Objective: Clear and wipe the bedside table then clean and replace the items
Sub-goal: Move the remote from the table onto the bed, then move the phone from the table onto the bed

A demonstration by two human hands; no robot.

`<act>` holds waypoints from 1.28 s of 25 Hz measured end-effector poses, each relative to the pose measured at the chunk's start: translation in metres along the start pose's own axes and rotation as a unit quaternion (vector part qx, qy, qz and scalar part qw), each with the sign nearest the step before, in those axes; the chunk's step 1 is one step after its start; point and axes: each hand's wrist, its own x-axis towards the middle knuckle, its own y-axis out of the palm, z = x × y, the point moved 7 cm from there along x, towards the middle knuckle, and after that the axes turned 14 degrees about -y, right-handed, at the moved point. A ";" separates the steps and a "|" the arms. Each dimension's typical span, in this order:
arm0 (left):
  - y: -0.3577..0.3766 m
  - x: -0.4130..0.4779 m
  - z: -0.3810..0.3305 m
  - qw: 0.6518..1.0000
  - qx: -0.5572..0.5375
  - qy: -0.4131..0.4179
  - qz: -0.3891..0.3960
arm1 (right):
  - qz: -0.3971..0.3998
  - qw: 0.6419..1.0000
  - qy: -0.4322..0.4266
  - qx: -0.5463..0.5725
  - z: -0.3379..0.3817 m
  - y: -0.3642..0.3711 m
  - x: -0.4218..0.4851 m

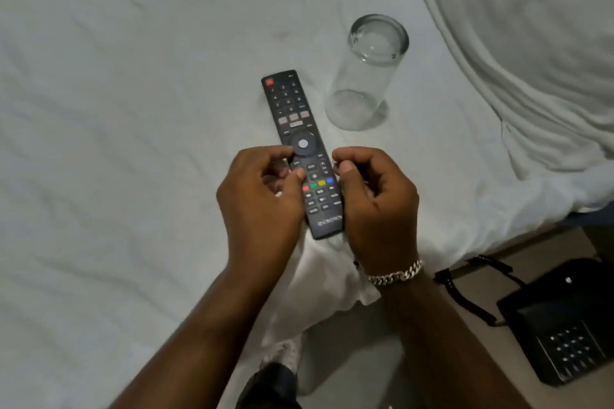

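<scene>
At the lower right a black desk phone (561,325) sits on the floor beside the bed (116,109). A white cloth (319,279) hangs below the 2 hands. The left hand (262,199) and the right hand (375,206), with a chain bracelet (397,274) at its wrist, have their fingers curled onto the 2 long edges of a black remote (304,149), buttons up, over the sheet. Just beyond it, a clear glass (365,76) stands upside down on the bed.

Head camera looks steeply down, close over bed (133,109).
</scene>
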 end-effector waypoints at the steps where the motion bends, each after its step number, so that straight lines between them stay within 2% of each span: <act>1: 0.000 -0.007 -0.001 1.000 0.004 0.016 -0.012 | -0.014 1.000 0.004 -0.006 -0.001 -0.011 -0.008; 3: 0.007 -0.032 -0.014 0.997 0.011 0.072 -0.026 | -0.053 0.998 0.020 -0.012 -0.011 -0.048 -0.025; 7: 0.054 -0.106 -0.042 0.982 0.018 0.189 0.019 | -0.115 0.992 0.042 -0.022 -0.036 -0.146 -0.066; 9: 0.088 -0.138 -0.045 0.979 -0.011 0.195 0.064 | -0.126 0.990 0.044 -0.053 -0.051 -0.193 -0.086; 13: 0.183 -0.222 -0.041 0.961 -0.021 0.199 0.191 | -0.164 0.976 0.107 -0.091 -0.102 -0.290 -0.129; 16: 0.258 -0.274 -0.023 0.946 -0.001 0.179 0.270 | -0.176 0.963 0.157 -0.130 -0.144 -0.349 -0.159; 20: 0.356 -0.315 0.011 0.901 0.121 0.164 0.382 | -0.196 0.936 0.190 -0.221 -0.199 -0.407 -0.189; 24: 0.404 -0.322 0.033 0.864 0.208 0.139 0.438 | -0.222 0.907 0.287 -0.213 -0.241 -0.426 -0.210; 26: 0.414 -0.316 0.041 0.863 0.231 0.123 0.433 | -0.231 0.899 0.347 -0.133 -0.262 -0.421 -0.214; 28: 0.418 -0.311 0.044 0.871 0.227 0.088 0.427 | -0.236 0.899 0.361 -0.070 -0.273 -0.412 -0.214; 32: 0.397 -0.302 0.037 0.891 0.173 -0.020 0.420 | -0.233 0.909 0.335 -0.089 -0.253 -0.395 -0.207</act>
